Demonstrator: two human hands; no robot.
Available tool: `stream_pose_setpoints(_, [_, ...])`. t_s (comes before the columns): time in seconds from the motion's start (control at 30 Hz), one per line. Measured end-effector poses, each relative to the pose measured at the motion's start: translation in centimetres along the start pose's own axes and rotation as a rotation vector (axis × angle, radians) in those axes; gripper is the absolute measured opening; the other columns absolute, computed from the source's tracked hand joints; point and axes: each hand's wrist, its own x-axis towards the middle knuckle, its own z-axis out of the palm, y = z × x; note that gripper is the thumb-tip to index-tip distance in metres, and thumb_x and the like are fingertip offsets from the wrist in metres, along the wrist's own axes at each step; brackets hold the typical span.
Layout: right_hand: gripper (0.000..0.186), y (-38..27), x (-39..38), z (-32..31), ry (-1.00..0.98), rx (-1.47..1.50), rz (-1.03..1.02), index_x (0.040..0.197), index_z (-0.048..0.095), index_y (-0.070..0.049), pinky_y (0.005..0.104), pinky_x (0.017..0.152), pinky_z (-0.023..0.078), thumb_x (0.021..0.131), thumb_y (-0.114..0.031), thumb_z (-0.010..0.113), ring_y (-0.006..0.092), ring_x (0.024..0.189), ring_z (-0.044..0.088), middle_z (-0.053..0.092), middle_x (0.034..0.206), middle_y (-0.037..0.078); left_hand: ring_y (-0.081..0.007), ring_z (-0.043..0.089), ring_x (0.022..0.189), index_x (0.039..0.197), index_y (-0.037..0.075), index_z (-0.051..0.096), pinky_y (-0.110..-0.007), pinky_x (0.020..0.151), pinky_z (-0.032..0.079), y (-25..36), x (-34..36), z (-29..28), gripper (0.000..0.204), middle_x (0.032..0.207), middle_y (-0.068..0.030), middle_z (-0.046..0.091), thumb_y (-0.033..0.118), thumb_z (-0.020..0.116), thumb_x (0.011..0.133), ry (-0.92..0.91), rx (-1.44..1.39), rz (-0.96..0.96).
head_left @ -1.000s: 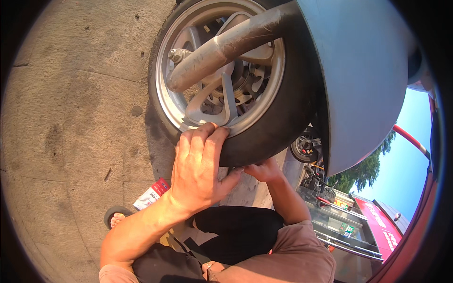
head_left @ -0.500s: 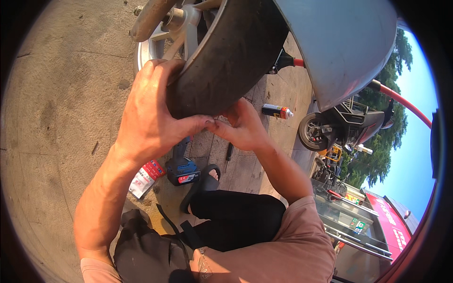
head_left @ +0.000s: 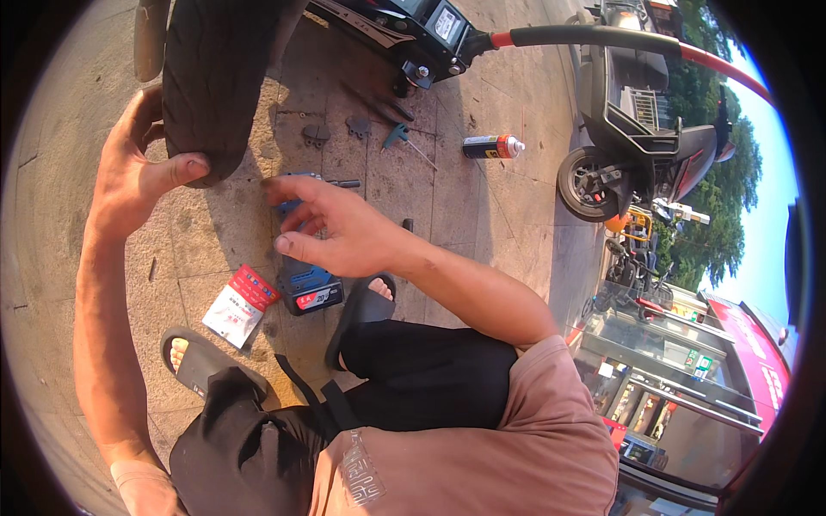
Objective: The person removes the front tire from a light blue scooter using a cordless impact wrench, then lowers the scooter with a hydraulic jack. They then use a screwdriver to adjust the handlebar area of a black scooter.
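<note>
A dark rubber tire [head_left: 215, 77] stands upright at the upper left. My left hand [head_left: 133, 181] grips its lower end, thumb across the tread and fingers round the left side, partly hidden. My right hand [head_left: 340, 225] is apart from the tire, to its lower right, with slightly curled, spread fingers and nothing seen in them. Beneath that hand, on the paving, lies a blue and black cordless power tool [head_left: 311, 291], its middle covered by the hand. Beside the tool is a red and white packet [head_left: 237, 308].
A black floor jack [head_left: 430, 39] with a long red and black handle [head_left: 594, 36] stands at the top. Two small dark pads [head_left: 316, 134], a green-handled screwdriver [head_left: 397, 136] and a spray can [head_left: 492, 147] lie on the paving. A scooter [head_left: 589, 181] is parked at right.
My right hand has let go of the tire and moved down and away from it. My left hand keeps its hold. The view has shifted, bringing the jack and small parts into sight.
</note>
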Motion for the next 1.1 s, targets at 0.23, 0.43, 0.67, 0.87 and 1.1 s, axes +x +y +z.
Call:
stream_pose_setpoints(0.23, [0.054, 1.0, -1.7, -0.8, 0.034, 0.000, 0.001, 0.132, 0.042, 0.000, 0.0306, 0.082, 0.050, 0.083, -0.009, 0.062, 0.0164, 0.095, 0.060, 0.054, 0.120, 0.013, -0.0216, 0.053, 0.114, 0.131, -0.002, 0.044, -0.035, 0.101, 0.039, -0.8, -0.2, -2.8, 0.095, 0.121, -0.0112, 0.057, 0.045, 0.085, 0.059, -0.074, 0.006, -0.040])
stream_pose_setpoints(0.43, [0.054, 1.2, -2.3, -0.5, -0.011, -0.020, 0.055, 0.133, 0.041, -0.001, 0.0305, 0.083, 0.049, 0.084, -0.009, 0.062, 0.0158, 0.095, 0.060, 0.053, 0.121, 0.012, -0.0220, 0.053, 0.115, 0.131, -0.003, 0.044, -0.035, 0.102, 0.038, -0.5, -0.2, -3.4, 0.092, 0.121, -0.0120, 0.057, 0.041, 0.085, 0.060, -0.096, -0.037, -0.045])
stream_pose_setpoints(0.67, [0.055, 0.8, -1.9, -0.5, -0.008, -0.028, 0.056, 0.132, 0.042, 0.001, 0.0309, 0.081, 0.050, 0.084, -0.013, 0.063, 0.0184, 0.095, 0.060, 0.054, 0.121, 0.013, -0.0236, 0.051, 0.115, 0.129, -0.002, 0.046, -0.036, 0.103, 0.036, -0.4, 0.2, -4.0, 0.090, 0.120, -0.0120, 0.057, 0.038, 0.084, 0.057, -0.133, -0.057, -0.040])
stream_pose_setpoints(0.87, [0.055, 1.2, -1.6, -0.7, -0.025, -0.024, 0.117, 0.135, 0.038, -0.002, 0.0307, 0.087, 0.047, 0.086, -0.010, 0.061, 0.0138, 0.098, 0.057, 0.051, 0.124, 0.010, -0.0243, 0.052, 0.115, 0.129, 0.000, 0.047, -0.036, 0.104, 0.035, -0.9, 0.4, -4.6, 0.092, 0.118, -0.0118, 0.058, 0.039, 0.084, 0.055, -0.105, -0.047, -0.030])
stream_pose_setpoints(1.1, [0.055, 1.9, -0.4, -0.4, 0.017, -0.036, 0.090, 0.134, 0.041, 0.000, 0.0318, 0.081, 0.050, 0.084, -0.012, 0.063, 0.0191, 0.094, 0.060, 0.053, 0.121, 0.015, -0.0243, 0.052, 0.115, 0.128, 0.000, 0.049, -0.038, 0.106, 0.034, -1.6, 0.7, -4.8, 0.092, 0.118, -0.0113, 0.058, 0.040, 0.085, 0.053, -0.116, -0.038, 0.041])
